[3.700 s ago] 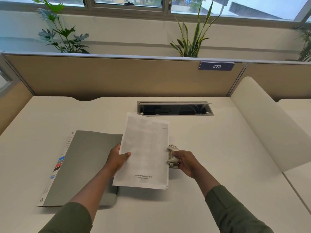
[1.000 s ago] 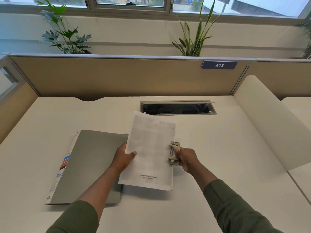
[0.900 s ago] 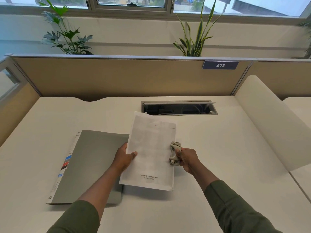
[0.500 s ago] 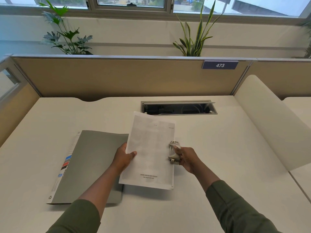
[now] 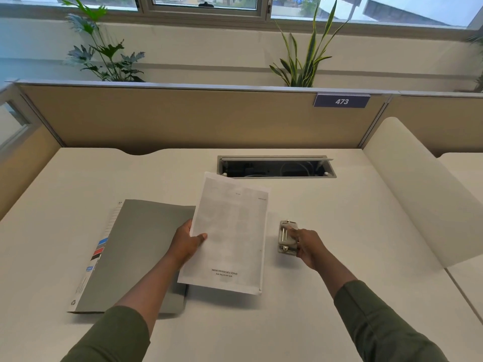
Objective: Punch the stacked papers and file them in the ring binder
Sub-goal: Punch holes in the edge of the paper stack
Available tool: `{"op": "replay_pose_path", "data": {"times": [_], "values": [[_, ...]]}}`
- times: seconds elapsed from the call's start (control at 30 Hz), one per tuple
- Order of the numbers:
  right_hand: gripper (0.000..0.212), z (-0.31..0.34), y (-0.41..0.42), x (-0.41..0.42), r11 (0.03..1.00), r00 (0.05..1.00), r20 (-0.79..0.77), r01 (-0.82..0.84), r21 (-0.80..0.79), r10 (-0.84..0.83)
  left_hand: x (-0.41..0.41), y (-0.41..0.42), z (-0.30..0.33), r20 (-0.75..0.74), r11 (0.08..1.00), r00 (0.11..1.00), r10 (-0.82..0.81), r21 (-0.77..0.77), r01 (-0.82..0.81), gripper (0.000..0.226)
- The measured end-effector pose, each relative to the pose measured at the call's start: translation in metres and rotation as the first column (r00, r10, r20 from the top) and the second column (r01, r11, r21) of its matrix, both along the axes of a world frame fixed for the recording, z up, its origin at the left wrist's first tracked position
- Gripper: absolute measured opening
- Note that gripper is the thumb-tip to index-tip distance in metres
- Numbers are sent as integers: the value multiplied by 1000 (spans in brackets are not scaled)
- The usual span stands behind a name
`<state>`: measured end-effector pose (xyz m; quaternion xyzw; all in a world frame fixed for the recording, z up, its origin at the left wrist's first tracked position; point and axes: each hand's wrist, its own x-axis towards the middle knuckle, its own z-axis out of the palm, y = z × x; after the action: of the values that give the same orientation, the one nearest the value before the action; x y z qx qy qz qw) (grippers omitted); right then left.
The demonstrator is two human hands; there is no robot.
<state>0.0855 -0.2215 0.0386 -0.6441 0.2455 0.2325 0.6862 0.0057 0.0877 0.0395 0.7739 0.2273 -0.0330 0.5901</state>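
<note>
My left hand [image 5: 188, 242] pinches the left edge of the stacked white papers [image 5: 230, 231], thumb on top, and holds them tilted just above the desk. A small gap separates their right edge from the metal hole punch [image 5: 287, 237], which stands on the desk. My right hand [image 5: 307, 244] grips the punch from the right side, fingers laid over its lever. The grey ring binder [image 5: 130, 252] lies shut on the desk to the left, its labelled spine on the far left. The papers' left part overhangs the binder's right edge.
The white desk [image 5: 339, 257] has an open cable slot [image 5: 277, 167] behind the papers. A beige partition [image 5: 183, 118] with the sign 473 [image 5: 341, 101] closes the back. A white curved divider [image 5: 418, 194] rises on the right. Plants stand behind the partition.
The papers' right edge sat in the punch half a second ago. Now papers and punch are apart: my left hand drew the stack left, and my right hand moved the punch right.
</note>
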Motion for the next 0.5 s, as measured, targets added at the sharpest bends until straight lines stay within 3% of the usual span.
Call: {"op": "replay_pose_path", "data": {"times": [0.2,0.3,0.5], "values": [[20,-1,-38,14,898,994,33,-78,-433,102,-4,-3,7,9,999,1000,4,53,-5,34],[34,-10,-50,19,785,974,25,-167,-596,226,-6,-5,11,8,993,1000,-27,118,26,38],[38,-18,-55,16,520,898,-22,-275,-808,440,1,-9,26,-34,961,995,-92,257,97,39]]}}
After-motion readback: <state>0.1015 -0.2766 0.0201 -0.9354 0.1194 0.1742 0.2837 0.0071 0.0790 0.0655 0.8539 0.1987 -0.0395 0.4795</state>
